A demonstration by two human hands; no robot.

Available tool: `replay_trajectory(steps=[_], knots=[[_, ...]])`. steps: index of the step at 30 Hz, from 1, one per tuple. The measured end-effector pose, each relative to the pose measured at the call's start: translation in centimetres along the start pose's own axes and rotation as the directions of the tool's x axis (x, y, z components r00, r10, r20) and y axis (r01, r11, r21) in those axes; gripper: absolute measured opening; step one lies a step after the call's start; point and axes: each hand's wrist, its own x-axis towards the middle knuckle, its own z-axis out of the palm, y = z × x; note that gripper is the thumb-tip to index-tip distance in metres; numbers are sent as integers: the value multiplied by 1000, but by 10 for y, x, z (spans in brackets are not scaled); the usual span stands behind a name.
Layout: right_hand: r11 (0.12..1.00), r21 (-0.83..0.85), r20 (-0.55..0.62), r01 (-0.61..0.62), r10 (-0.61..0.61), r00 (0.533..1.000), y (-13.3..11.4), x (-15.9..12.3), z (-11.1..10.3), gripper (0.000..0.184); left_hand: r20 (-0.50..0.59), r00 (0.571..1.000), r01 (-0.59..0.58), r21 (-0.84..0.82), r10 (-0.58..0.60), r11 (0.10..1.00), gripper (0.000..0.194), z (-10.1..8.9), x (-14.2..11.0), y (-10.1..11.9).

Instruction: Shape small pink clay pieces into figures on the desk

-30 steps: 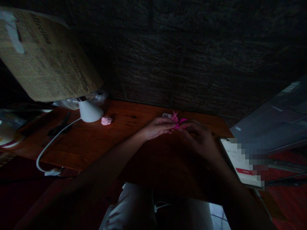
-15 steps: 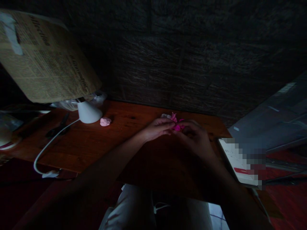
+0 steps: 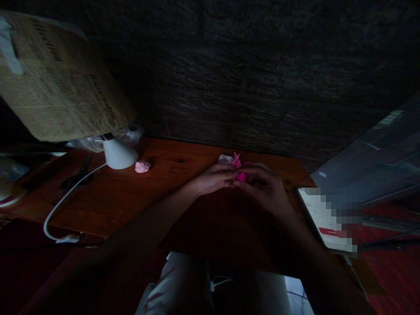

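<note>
The left hand (image 3: pixel 216 178) and the right hand (image 3: pixel 265 186) meet above the wooden counter (image 3: pixel 164 175), the fingertips of both pinching a small bright-pink piece (image 3: pixel 241 176) between them. Just beyond the fingers, a lighter pink frilled piece (image 3: pixel 236 161) shows beside a whitish translucent piece (image 3: pixel 225 159); whether the frilled one touches the fingers is hard to tell. Well apart, on the person's left, a pale pink lump (image 3: pixel 142 166) rests on the counter just beside the white base of a lamp (image 3: pixel 120 154), whose shade is covered in newsprint. Dark scissors (image 3: pixel 77 175) lie farther left, with the white cord (image 3: pixel 54 205) passing over them. A phone-like device (image 3: pixel 323 214) with a lit screen, partly pixelated, sits near the right forearm.
</note>
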Motion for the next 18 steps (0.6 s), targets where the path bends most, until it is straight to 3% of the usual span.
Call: replay_trajectory(steps=[3,6,11,18], knots=[[998,57,-19,-31,32,999,-1,1,0,20,9,1000,11,2,-11,1000,39,2,0,1],[984,135,-126,-119,136,983,3,5,-8,20,-11,1000,17,34,-17,999,45,1,1,2],[938,219,-415,-269,339,844,29,12,-34,32,-48,999,14,162,-6,987,49,-3,4,0],[864,279,-280,-420,491,825,68,11,-37,42,80,986,86,491,-143,867,48,5,1,-4]])
